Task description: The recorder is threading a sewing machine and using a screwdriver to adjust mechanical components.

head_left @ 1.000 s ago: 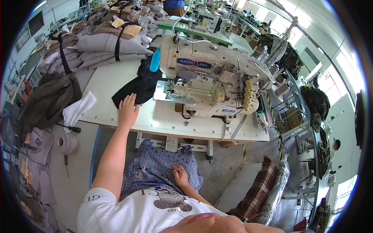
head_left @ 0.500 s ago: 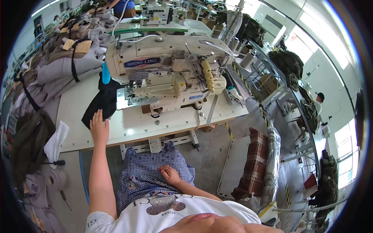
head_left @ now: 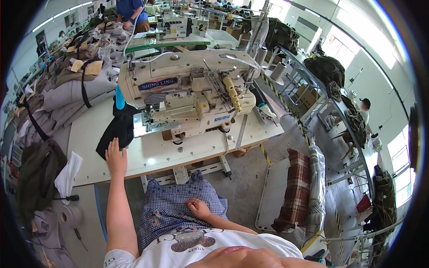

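My left hand [head_left: 116, 157] lies flat with its fingers stretched out, the tips on the near edge of a piece of black fabric [head_left: 115, 131]. The fabric rests on a white sewing table [head_left: 156, 154], its right side reaching the metal plate of a cream sewing machine [head_left: 187, 96]. A blue part [head_left: 119, 98] stands at the machine's left end, above the fabric. My right hand [head_left: 198, 208] rests on the blue checked cloth [head_left: 172, 203] over my lap, its fingers curled in and nothing visible in them.
Bundles of grey garments [head_left: 67, 96] pile up on the left, with a dark garment heap [head_left: 40, 172] and a tape roll [head_left: 70, 216] nearer. A rolled plaid cloth [head_left: 292, 190] stands right of the table. A co-worker in blue [head_left: 134, 11] stands at the back.
The whole view has shifted slightly, and more of the co-worker at the back shows. My left hand stays on the black fabric and my right hand on my lap.
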The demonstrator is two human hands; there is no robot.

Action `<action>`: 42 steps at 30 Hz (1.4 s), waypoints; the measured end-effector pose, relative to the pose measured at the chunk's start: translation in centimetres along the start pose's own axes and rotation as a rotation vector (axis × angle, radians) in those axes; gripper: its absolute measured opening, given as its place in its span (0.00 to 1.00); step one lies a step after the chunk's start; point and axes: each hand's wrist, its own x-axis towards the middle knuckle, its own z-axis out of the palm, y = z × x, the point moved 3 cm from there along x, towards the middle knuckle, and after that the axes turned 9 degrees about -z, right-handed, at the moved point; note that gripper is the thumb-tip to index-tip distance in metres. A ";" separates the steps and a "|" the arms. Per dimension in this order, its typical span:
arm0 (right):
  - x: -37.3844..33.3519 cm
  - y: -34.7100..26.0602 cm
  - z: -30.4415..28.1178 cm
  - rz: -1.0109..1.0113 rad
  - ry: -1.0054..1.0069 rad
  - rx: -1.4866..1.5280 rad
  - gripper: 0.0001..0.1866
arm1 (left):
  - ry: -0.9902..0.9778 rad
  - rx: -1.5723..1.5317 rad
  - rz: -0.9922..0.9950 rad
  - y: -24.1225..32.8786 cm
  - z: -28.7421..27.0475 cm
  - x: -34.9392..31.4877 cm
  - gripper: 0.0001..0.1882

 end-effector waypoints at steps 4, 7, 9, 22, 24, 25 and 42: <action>-0.1 0.1 0.0 0.039 0.021 0.028 0.13 | -0.002 -0.002 -0.006 0.1 -0.1 -0.1 0.28; -0.1 0.1 0.2 0.045 0.012 0.032 0.13 | 0.002 -0.002 -0.012 0.1 -0.2 0.0 0.28; -0.1 0.2 0.2 0.048 0.018 0.028 0.13 | -0.008 0.006 -0.019 0.1 -0.3 -0.1 0.27; -0.1 0.2 0.2 0.047 0.008 0.036 0.13 | -0.002 -0.002 -0.012 0.1 -0.3 -0.1 0.27; -0.1 0.3 0.3 0.044 0.012 0.039 0.13 | -0.002 -0.002 -0.008 0.0 -0.2 -0.1 0.27; -0.1 0.3 0.3 0.046 0.013 0.033 0.13 | -0.001 -0.001 -0.008 0.0 -0.2 -0.1 0.27; -0.1 -0.1 0.2 0.045 -0.005 -0.010 0.13 | -0.007 0.024 -0.025 0.0 -0.3 -0.1 0.27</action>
